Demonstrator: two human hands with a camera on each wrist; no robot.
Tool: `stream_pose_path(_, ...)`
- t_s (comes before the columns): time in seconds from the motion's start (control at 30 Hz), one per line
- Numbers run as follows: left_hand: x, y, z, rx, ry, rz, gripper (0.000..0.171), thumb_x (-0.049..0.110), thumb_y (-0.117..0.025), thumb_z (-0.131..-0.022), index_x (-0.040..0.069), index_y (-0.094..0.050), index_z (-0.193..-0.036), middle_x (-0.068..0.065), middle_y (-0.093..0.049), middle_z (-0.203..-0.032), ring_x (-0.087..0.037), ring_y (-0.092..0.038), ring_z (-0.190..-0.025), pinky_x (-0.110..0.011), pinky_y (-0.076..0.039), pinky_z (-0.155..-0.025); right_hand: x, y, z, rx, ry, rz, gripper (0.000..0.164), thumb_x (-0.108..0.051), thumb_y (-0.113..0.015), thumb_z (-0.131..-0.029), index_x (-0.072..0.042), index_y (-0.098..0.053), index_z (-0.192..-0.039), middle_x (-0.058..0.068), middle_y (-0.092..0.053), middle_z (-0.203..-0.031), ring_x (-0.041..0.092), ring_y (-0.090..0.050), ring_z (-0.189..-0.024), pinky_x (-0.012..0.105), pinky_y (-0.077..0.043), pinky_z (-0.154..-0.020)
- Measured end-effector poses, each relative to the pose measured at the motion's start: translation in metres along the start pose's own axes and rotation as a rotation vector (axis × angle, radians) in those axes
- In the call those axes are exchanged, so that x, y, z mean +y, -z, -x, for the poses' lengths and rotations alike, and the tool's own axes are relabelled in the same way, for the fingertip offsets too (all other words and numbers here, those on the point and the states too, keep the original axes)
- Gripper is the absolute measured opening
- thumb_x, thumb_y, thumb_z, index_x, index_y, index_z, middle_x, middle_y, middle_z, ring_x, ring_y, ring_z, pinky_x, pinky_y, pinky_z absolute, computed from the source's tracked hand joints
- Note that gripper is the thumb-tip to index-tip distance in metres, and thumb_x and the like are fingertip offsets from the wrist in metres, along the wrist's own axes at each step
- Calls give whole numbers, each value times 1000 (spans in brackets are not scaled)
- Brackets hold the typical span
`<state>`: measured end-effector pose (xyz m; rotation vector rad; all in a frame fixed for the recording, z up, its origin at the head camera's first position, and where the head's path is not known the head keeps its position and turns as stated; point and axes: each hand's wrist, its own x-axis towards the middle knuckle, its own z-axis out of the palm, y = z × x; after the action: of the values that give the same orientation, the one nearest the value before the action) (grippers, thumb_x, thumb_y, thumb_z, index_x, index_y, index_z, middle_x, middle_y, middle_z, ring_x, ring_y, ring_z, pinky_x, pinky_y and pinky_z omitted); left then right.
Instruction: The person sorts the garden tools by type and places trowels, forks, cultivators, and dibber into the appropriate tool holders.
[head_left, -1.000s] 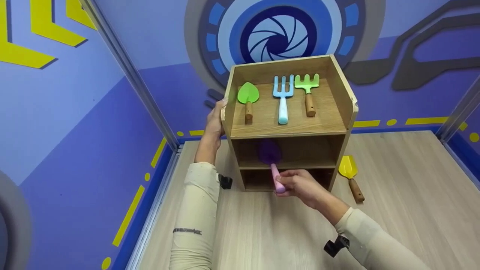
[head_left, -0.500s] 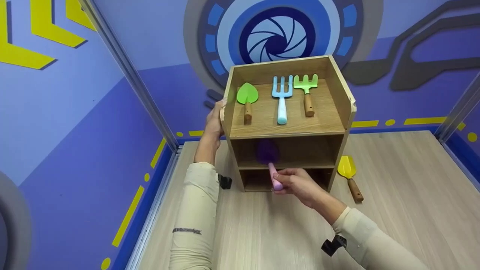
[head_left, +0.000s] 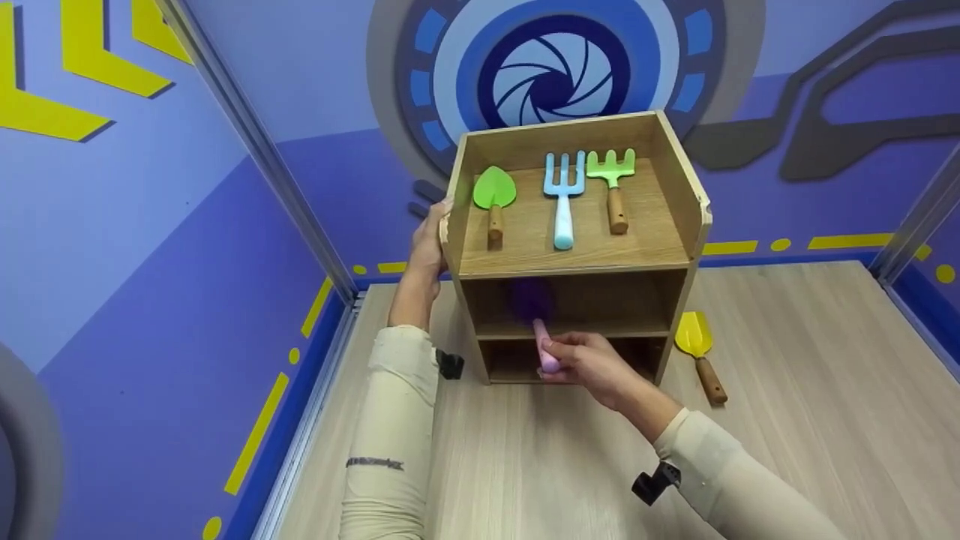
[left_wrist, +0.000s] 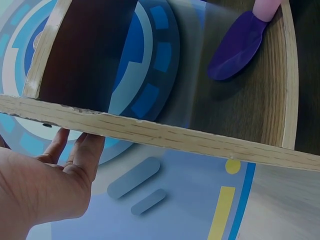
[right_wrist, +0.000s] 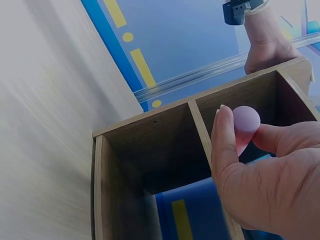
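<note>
My right hand [head_left: 596,367] pinches the pink handle of a toy trowel [head_left: 546,354] between thumb and fingers. Its purple blade [left_wrist: 237,47] reaches into the middle compartment of a small wooden shelf [head_left: 574,268], over the board there. In the right wrist view the round handle end [right_wrist: 246,119] points at the camera. My left hand [head_left: 429,244] rests against the outer face of the shelf's left side, fingers extended in the left wrist view. On the top board lie a green trowel [head_left: 494,187], a blue fork [head_left: 564,191] and a green rake [head_left: 615,180].
A yellow scoop-shaped trowel [head_left: 695,335] with a wooden handle lies on the floor [head_left: 810,375] right of the shelf. Below the middle compartment is a lower one [right_wrist: 150,145]. Patterned blue walls [head_left: 322,180] stand behind and to the left.
My right hand has moved slightly left and forward, taking the purple trowel's blade deeper into the middle compartment. The left hand stays at the shelf's side.
</note>
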<state>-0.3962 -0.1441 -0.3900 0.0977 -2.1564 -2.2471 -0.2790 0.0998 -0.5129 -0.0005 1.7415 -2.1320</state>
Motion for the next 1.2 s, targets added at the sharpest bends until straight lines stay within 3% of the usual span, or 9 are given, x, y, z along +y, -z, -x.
stream_pose_path(0.27, -1, -1, 1, 0, -9, 22, 69, 62, -57, -93, 25, -62, -151, -12, -61, -146, -24, -59, -119, -38, -47, -102, 0, -3, -8, 29, 10, -31, 49, -10, -64, -105, 21, -47, -138, 18, -59, -116, 20, -70, -95, 29, -64, -87)
stream_pose_path(0.57, -1, -2, 1, 7, 4, 27, 69, 61, -56, -96, 22, -60, -153, -14, -59, -150, -26, -58, -125, -40, -45, -107, 0, -3, -6, 33, 33, -38, 48, -9, -64, -105, 24, -47, -137, 17, -59, -114, 19, -73, -92, 28, -64, -87)
stream_pose_path(0.93, -1, 1, 0, 7, 16, 34, 73, 65, -62, -90, 24, -63, -149, -11, -60, -150, -26, -58, -128, -42, -45, -110, -2, -5, -1, -12, 52, -45, 51, -7, -65, -103, 23, -46, -140, 15, -61, -116, 20, -76, -97, 31, -63, -95)
stream_pose_path(1.2, 0, -1, 0, 10, 14, 60, 70, 64, -63, -89, 21, -66, -145, -11, -64, -137, -24, -60, -116, -36, -48, -98, -2, -2, 1, -92, 56, -50, 65, -3, -67, -100, 22, -34, -150, 14, -67, -119, 17, -76, -104, 29, -60, -100)
